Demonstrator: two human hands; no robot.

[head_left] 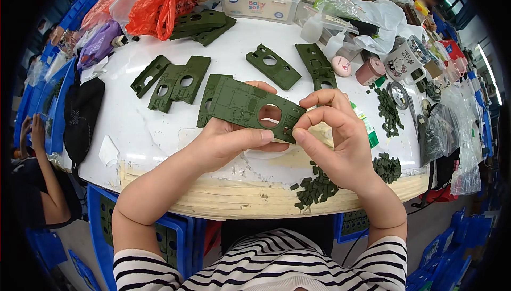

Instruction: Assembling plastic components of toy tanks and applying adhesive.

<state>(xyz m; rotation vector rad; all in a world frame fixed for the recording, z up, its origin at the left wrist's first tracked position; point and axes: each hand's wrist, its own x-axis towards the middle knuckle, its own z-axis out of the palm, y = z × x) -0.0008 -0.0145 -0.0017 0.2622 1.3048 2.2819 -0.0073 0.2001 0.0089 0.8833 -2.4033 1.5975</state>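
Observation:
My left hand (234, 138) grips a dark green plastic model hull plate (239, 105) with a large round hole, holding it tilted above the table. The thumb lies along its near edge, and fingertips show behind it. At the plate's right end is my right hand (335, 136), thumb and index finger pinched close to its corner. Whether a small part sits between those fingertips is too small to tell. Another green plate (206, 97) lies partly hidden behind the held one. A heap of small green parts (315, 189) lies beneath my right hand.
More green plates (273, 67) lie across the white table (223, 51). Further small-part heaps (389, 111) lie at right, near a mug (404, 62) and scissors (412, 113). A clear box (261, 3) and red bags (162, 3) stand at the back. Another person's arm (50, 179) shows at left.

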